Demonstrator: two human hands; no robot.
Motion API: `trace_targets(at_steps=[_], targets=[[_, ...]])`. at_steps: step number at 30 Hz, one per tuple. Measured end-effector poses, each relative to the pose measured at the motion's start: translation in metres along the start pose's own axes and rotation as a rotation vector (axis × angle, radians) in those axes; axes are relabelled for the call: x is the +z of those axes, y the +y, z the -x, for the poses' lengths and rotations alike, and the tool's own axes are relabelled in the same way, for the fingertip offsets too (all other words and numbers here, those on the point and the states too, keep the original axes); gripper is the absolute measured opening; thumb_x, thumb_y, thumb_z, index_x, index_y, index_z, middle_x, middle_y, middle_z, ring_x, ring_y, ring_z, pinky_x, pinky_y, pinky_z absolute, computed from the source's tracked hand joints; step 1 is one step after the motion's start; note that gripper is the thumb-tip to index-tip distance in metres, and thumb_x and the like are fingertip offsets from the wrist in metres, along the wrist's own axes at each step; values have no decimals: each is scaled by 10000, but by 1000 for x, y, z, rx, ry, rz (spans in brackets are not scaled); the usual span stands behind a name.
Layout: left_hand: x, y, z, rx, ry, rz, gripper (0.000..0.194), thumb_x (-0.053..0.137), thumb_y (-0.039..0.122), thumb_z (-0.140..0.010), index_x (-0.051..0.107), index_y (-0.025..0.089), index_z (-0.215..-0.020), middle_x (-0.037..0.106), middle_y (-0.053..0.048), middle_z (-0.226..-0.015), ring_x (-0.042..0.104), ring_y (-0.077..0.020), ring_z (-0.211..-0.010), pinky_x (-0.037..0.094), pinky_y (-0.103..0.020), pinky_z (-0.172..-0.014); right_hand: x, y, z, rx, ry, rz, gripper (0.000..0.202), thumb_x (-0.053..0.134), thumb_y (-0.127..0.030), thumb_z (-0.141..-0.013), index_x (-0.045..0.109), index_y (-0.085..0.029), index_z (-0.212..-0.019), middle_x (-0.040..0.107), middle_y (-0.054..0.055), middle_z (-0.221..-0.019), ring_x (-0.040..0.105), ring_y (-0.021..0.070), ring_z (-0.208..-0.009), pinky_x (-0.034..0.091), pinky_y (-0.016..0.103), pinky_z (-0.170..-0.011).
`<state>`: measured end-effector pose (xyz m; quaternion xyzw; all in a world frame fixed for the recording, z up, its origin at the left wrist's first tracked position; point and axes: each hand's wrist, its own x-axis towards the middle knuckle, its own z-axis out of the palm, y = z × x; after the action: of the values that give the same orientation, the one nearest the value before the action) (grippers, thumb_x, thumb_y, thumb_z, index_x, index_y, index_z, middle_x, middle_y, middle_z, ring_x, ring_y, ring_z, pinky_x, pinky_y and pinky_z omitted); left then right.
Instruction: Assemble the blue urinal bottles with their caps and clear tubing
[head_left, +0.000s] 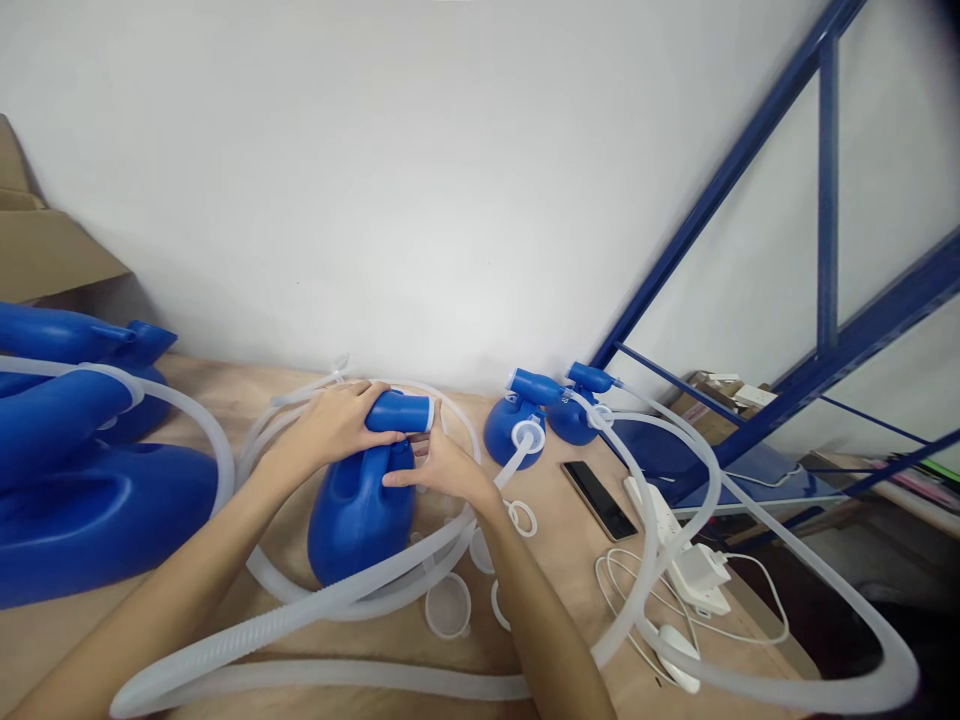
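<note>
A blue plastic urinal bottle (352,535) with a moulded handle stands upright on the table in front of me. My left hand (341,425) is wrapped over the blue tubular piece (401,411) at its top, which has a white rim facing right. On the right side of the bottle's neck, my right hand (446,460) grips with the thumb across the front and the fingers partly hidden behind. A long translucent hose (315,605) loops around the bottle and under my forearms. White round caps (448,605) and a white ring (522,518) lie to the right.
Large blue bottles (97,510) crowd the left, near a cardboard box (52,250). Two more blue bottles with hoses (514,430) stand at the back right. A phone (598,498), a power strip (686,560) and cables lie right; a blue metal frame (827,200) rises beyond.
</note>
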<state>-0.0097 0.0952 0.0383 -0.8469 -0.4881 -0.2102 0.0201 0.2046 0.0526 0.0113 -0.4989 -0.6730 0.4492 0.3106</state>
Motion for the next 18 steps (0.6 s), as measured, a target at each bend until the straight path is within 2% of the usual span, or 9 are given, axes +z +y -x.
trace_targets(at_steps=[3, 5, 7, 9, 11, 12, 14, 16, 18], targets=[[9, 5, 1, -2, 70, 17, 598, 654, 626, -864, 623, 189, -1271, 693, -156, -1231, 645, -378, -1108, 501, -450, -912, 0, -2, 2, 9, -43, 43, 1653, 1009, -406, -537, -218, -254, -1634, 633, 169, -1398, 633, 325, -1265, 480, 562, -1115], [15, 11, 3, 4, 127, 55, 574, 668, 587, -876, 619, 177, -1273, 681, -162, -1234, 607, -378, -1158, 491, -460, -953, -5, 0, 2, 8, -105, -18, 1646, 1000, -379, -558, -254, -278, -1620, 551, 192, -1497, 573, 319, -1357, 500, 536, -1106], [18, 18, 5, -15, 162, 77, 572, 698, 546, -870, 614, 173, -1295, 660, -168, -1261, 549, -393, -1233, 461, -487, -1021, -14, 1, 3, 13, -221, -88, 1631, 999, -363, -546, -221, -318, -1628, 411, 198, -1616, 493, 315, -1442, 553, 475, -1051], [18, 26, 8, -98, 168, 39, 636, 742, 538, -835, 598, 193, -1349, 592, -190, -1359, 458, -451, -1327, 418, -556, -1068, -26, 0, 7, 30, -327, -50, 1560, 990, -381, -552, -110, -324, -1656, 374, 182, -1645, 475, 315, -1459, 576, 417, -1004], [15, 31, 11, -206, 123, -7, 757, 785, 543, -782, 552, 228, -1430, 482, -217, -1460, 436, -510, -1335, 425, -601, -1036, -40, -6, 16, 90, -385, 146, 1411, 958, -431, -613, 39, -276, -1673, 520, 170, -1545, 566, 310, -1372, 558, 390, -1004], [13, 32, 12, -247, 77, -5, 813, 795, 528, -765, 513, 246, -1474, 438, -222, -1482, 489, -508, -1286, 456, -586, -994, -48, -10, 22, 130, -381, 302, 1311, 933, -451, -654, 129, -241, -1669, 611, 162, -1450, 617, 311, -1304, 544, 388, -1004], [8, 30, 13, -262, -42, 65, 848, 786, 454, -759, 456, 266, -1517, 443, -204, -1440, 630, -418, -1094, 516, -495, -893, -61, -19, 37, 188, -288, 642, 1021, 866, -460, -750, 366, -193, -1598, 712, 142, -1282, 673, 316, -1197, 524, 386, -983], [4, 22, 11, -193, -145, 165, 822, 751, 341, -751, 450, 269, -1513, 511, -149, -1341, 678, -318, -940, 533, -418, -838, -71, -26, 52, 212, -161, 917, 684, 792, -428, -826, 584, -198, -1436, 735, 125, -1224, 691, 313, -1152, 518, 370, -936], [0, 12, 9, -73, -210, 235, 816, 708, 243, -724, 458, 268, -1500, 546, -113, -1314, 677, -297, -981, 530, -392, -880, -74, -25, 62, 290, -144, 1093, 480, 761, -383, -845, 691, -204, -1284, 746, 126, -1208, 713, 310, -1118, 526, 354, -877]])
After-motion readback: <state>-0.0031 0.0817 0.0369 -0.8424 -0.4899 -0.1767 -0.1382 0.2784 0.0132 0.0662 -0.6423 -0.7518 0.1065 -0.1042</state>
